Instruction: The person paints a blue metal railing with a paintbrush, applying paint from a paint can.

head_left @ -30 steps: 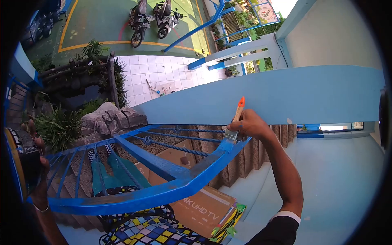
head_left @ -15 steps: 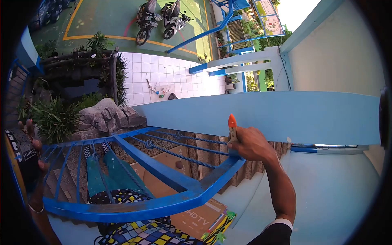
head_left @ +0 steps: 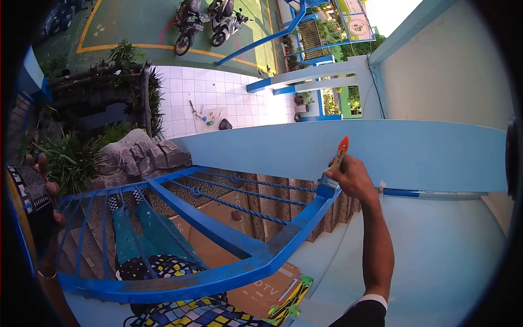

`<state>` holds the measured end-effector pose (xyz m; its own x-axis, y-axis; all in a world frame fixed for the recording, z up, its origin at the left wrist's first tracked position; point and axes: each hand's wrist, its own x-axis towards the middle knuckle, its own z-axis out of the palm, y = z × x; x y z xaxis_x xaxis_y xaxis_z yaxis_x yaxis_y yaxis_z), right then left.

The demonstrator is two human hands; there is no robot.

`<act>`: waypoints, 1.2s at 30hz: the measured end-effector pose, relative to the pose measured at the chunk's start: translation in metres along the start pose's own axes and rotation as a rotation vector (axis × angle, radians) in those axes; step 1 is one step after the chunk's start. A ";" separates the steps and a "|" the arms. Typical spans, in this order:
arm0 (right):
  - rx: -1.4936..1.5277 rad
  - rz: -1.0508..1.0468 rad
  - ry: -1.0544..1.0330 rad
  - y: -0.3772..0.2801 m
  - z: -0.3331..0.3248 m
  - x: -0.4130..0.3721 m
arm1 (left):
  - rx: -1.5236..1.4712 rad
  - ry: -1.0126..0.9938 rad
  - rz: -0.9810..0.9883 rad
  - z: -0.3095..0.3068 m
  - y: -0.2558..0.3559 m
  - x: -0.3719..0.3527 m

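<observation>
My right hand (head_left: 354,177) is closed around a paintbrush (head_left: 340,155) with a pale wooden handle and an orange tip. Its blue-coated bristles rest on the far right end of the blue metal railing (head_left: 305,220), beside the light blue wall. Worn, darker patches show along the railing's top bar. At the left edge, my left hand (head_left: 52,201) grips a paint can (head_left: 34,188) with a dark printed label; fingertips show on its near side and the rest lies in shadow.
Twisted blue bars (head_left: 239,204) fill the railing. Below are stone steps, flattened cardboard (head_left: 261,289) and a person's legs in teal trousers (head_left: 155,234). A light blue ledge (head_left: 261,139) runs across the middle. Beyond stand rocks (head_left: 133,155), plants and two parked motorbikes (head_left: 188,24).
My right hand has moved slightly right, and the brush handle now leans right instead of standing upright. Its blue bristles have come into view on the railing. My left hand stays in place.
</observation>
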<state>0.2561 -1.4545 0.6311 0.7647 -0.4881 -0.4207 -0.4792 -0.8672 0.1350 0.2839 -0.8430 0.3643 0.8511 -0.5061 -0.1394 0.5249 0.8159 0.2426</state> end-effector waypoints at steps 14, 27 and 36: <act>0.374 -0.113 -0.055 0.029 -0.012 -0.040 | -0.073 0.058 -0.038 0.010 -0.010 0.020; 0.758 -0.130 -0.272 0.028 0.007 -0.023 | -0.106 0.038 -0.072 0.004 -0.021 0.035; 0.168 0.000 -0.267 0.041 -0.037 -0.004 | -0.127 0.027 -0.078 0.000 -0.024 0.036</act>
<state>0.2497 -1.4919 0.6711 0.6352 -0.4260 -0.6442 -0.5610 -0.8278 -0.0057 0.3018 -0.8809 0.3531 0.8068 -0.5631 -0.1788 0.5848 0.8041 0.1065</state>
